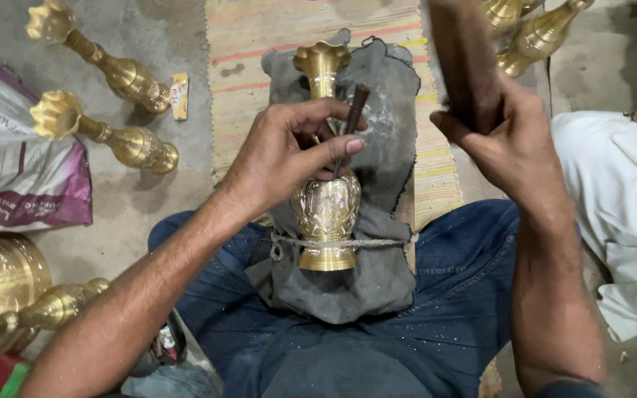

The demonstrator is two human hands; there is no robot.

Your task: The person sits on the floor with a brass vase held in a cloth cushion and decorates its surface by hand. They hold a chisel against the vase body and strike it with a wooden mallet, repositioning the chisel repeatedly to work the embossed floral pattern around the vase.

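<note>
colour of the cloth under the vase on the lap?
Dark grey cloth, dusty; head view shows it.

Vase (326, 214) on cloth (385, 118) over lap, cord (377, 242) across its base; mat (252, 44) beneath; two vases (105, 110) and sack (9, 162) left; more vases (536, 33) behind right.

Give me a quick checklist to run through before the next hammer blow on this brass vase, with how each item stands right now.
1. Vase tied down: cord crosses the brass vase near its foot. Ok.
2. Padding: grey cloth lies under the vase on the lap. Ok.
3. Punch held: left hand has a grip on the dark punch, tip hidden behind the fingers. Cannot tell whether it sits on the pattern.
4. Striker raised: right hand grips the dark wooden striker, blurred. Ok.
5. Fingers out of the strike path: thumb lies beside the punch shaft, below its top. Ok.
</note>
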